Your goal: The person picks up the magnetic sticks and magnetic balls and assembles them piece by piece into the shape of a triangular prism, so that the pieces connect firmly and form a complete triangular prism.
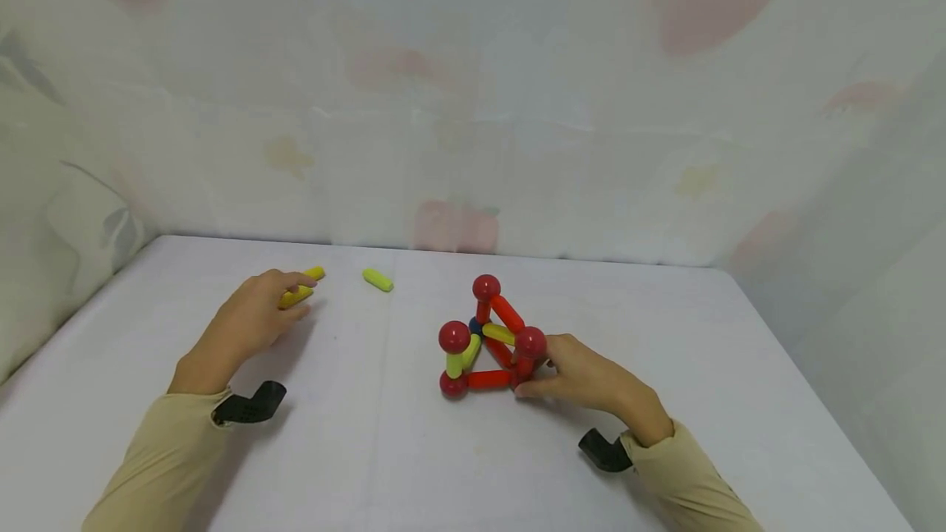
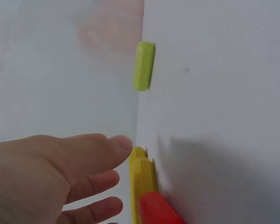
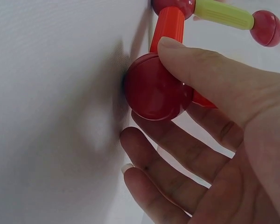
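My left hand [image 1: 305,295] reaches out flat over a yellow stick [image 1: 316,272] at the table's back left. In the left wrist view its thumb [image 2: 102,144] and loosely bent fingers hover beside that yellow stick [image 2: 140,172], which adjoins a red stick [image 2: 156,210]; contact is unclear. A lime stick [image 1: 378,279] [image 2: 144,65] lies apart to the right. A frame of red balls joined by red and yellow sticks [image 1: 484,343] stands mid-table. My right hand [image 1: 538,368] pinches its near right red ball [image 1: 530,343] [image 3: 147,95], thumb [image 3: 200,65] on top and fingers behind.
The white table [image 1: 384,450] is walled by pale patterned cloth [image 1: 473,105] at the back and both sides. A dark blue ball [image 1: 475,325] sits inside the frame. Black wrist mounts [image 1: 251,405] show at both sleeves.
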A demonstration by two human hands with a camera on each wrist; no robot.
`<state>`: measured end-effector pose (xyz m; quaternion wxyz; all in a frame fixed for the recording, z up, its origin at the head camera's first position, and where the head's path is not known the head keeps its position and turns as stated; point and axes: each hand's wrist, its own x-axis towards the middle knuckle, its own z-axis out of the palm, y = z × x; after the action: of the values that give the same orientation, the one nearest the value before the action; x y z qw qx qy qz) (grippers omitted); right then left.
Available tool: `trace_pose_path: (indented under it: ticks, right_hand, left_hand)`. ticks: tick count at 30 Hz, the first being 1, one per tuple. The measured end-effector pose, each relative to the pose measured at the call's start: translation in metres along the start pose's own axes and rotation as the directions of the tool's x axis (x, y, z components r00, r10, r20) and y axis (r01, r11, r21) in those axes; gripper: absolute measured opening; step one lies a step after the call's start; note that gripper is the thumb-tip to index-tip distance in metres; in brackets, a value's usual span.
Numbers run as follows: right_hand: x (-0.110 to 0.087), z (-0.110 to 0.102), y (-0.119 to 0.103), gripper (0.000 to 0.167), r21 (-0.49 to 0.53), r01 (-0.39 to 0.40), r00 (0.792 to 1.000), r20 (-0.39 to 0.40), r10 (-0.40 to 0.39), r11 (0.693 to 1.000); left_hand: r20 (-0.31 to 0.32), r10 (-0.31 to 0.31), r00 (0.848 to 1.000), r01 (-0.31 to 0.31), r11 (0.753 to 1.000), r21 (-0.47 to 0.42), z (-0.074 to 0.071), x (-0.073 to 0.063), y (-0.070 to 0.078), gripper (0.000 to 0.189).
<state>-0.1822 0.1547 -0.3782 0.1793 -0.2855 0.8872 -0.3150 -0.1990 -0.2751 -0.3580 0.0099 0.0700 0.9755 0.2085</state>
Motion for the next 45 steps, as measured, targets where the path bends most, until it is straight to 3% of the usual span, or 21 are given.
trace_pose_path:
  ticks: [5, 10, 21, 29, 34, 38, 45]
  right_hand:
    - [0.000, 0.000, 0.000, 0.023, 0.000, 0.006, 1.000, 0.004, -0.006, 1.000]
    - [0.000, 0.000, 0.000, 0.022, -0.005, 0.005, 1.000, 0.002, -0.005, 1.000]
    - [0.000, 0.000, 0.001, 0.023, 0.005, -0.016, 1.000, 0.003, 0.016, 1.000]
    - [-0.001, 0.001, -0.001, 0.024, 0.014, -0.021, 1.000, 0.004, 0.021, 1.000]
    - [-0.001, 0.002, -0.002, 0.024, 0.017, -0.020, 1.000, 0.006, 0.020, 1.000]
    - [-0.001, 0.001, -0.003, 0.023, 0.015, -0.012, 1.000, 0.005, 0.012, 1.000]
    - [-0.001, 0.002, -0.003, 0.024, 0.016, -0.007, 1.000, 0.002, 0.007, 1.000]
  left_hand:
    - [-0.035, -0.016, 0.999, 0.017, 0.999, 0.029, 0.002, -0.001, -0.009, 0.037]
    - [-0.026, -0.037, 0.999, 0.038, 0.998, 0.058, 0.004, 0.000, -0.015, 0.041]
    - [-0.019, 0.013, 1.000, -0.012, 0.999, 0.052, 0.013, 0.005, -0.015, 0.039]
    - [0.050, -0.065, 0.997, 0.064, 0.998, 0.018, 0.013, 0.002, -0.014, 0.040]
    - [-0.019, 0.029, 0.999, -0.028, 1.000, 0.007, 0.013, 0.001, -0.014, 0.038]
    - [-0.108, 0.120, 0.987, -0.120, 0.993, 0.005, 0.014, 0.001, -0.011, 0.040]
    - [-0.153, 0.182, 0.971, -0.190, 0.981, -0.037, 0.014, 0.002, -0.001, 0.040]
